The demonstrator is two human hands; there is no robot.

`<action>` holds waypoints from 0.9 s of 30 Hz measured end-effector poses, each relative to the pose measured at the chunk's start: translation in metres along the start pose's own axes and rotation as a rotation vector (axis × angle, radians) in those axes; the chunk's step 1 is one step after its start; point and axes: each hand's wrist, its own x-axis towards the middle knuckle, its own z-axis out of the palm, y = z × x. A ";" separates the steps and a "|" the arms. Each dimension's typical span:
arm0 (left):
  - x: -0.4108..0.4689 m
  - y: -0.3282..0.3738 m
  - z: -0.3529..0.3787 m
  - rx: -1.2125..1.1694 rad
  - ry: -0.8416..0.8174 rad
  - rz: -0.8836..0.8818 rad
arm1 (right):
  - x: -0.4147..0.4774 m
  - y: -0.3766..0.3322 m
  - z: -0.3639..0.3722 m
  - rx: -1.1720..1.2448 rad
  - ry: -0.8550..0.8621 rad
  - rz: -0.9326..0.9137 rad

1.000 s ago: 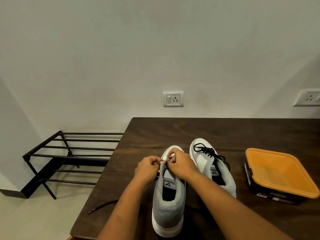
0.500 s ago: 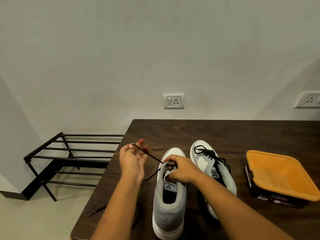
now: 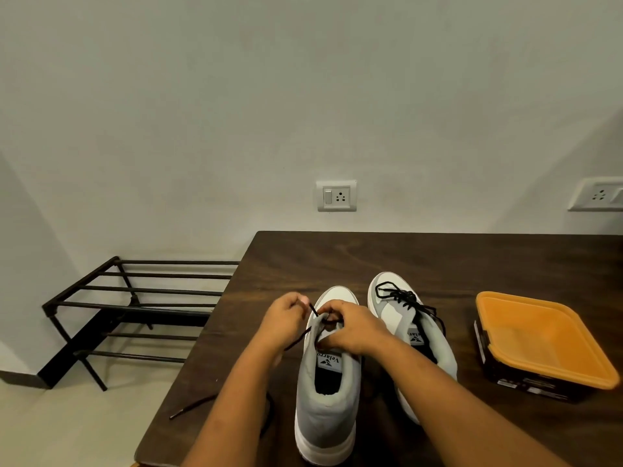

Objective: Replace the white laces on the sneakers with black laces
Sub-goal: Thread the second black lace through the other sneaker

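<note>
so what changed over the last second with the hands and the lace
The left hand, which had drawn the black lace out up-left half a second ago, has come back to the eyelets of the near sneaker, still pinching the lace. The right hand kept gripping that sneaker's upper. The laced sneaker and orange-lidded box stayed put.

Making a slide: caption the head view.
Left hand pinches a thin black lace, right hand holds the grey-and-white sneaker on a dark wooden table; its black-laced twin stands alongside.
</note>
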 end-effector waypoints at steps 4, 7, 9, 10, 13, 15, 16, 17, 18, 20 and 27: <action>-0.002 0.018 -0.035 -1.203 0.319 -0.070 | 0.002 0.003 0.001 0.027 -0.005 -0.006; -0.006 0.019 -0.059 -1.594 0.327 -0.042 | 0.002 0.005 0.003 0.073 0.038 -0.015; -0.009 0.016 -0.057 -1.480 0.311 -0.100 | 0.002 0.005 0.002 0.087 0.054 -0.033; -0.010 0.013 -0.052 -1.277 0.290 -0.127 | 0.001 0.004 0.001 0.090 0.054 -0.042; -0.006 -0.005 -0.031 -0.269 0.203 -0.068 | -0.002 0.002 -0.003 0.154 0.033 -0.048; -0.003 -0.016 -0.015 0.122 0.062 0.041 | -0.003 0.002 -0.004 0.184 0.030 -0.054; -0.002 -0.018 -0.008 0.241 -0.025 0.060 | -0.003 0.002 -0.005 0.184 0.014 -0.058; -0.001 -0.017 -0.002 0.365 -0.094 0.056 | -0.003 0.004 -0.007 0.191 -0.022 -0.065; 0.000 -0.016 0.002 0.482 -0.137 0.046 | -0.003 0.006 -0.009 0.216 -0.077 -0.068; 0.004 -0.017 0.005 0.551 -0.183 0.012 | -0.003 0.013 -0.017 0.307 -0.184 -0.051; -0.002 0.002 -0.004 -0.574 0.008 -0.086 | -0.004 0.025 -0.028 0.297 -0.218 -0.051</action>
